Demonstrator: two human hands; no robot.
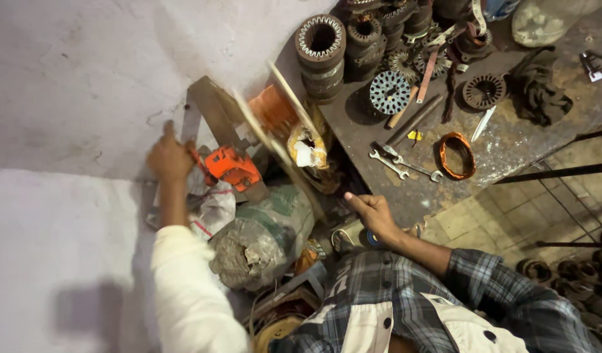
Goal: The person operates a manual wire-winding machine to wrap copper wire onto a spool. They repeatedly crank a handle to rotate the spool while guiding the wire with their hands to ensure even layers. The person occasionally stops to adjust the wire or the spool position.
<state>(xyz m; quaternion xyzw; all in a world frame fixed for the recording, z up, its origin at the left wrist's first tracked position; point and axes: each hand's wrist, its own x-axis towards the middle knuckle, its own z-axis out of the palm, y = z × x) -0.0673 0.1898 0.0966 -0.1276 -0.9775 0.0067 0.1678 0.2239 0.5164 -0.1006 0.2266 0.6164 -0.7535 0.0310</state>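
Observation:
My left hand (170,157) is closed around a thin reddish crank handle (197,160) beside an orange device (232,167) mounted against the white wall. Just right of it, a wooden former with copper wire (273,108) looks motion-blurred. My right hand (373,212) rests with fingers extended on the near edge of the rusty metal table (510,147), holding nothing. Two spanners (405,165) lie just beyond its fingertips.
Stacked stator cores (320,55) and laminated discs (390,93) crowd the table's far end. A copper wire coil (457,155), a dark cloth (541,91) and a plastic bag (549,19) also lie there. Wrapped sacks (261,235) sit below; tiled floor (497,216) lies at right.

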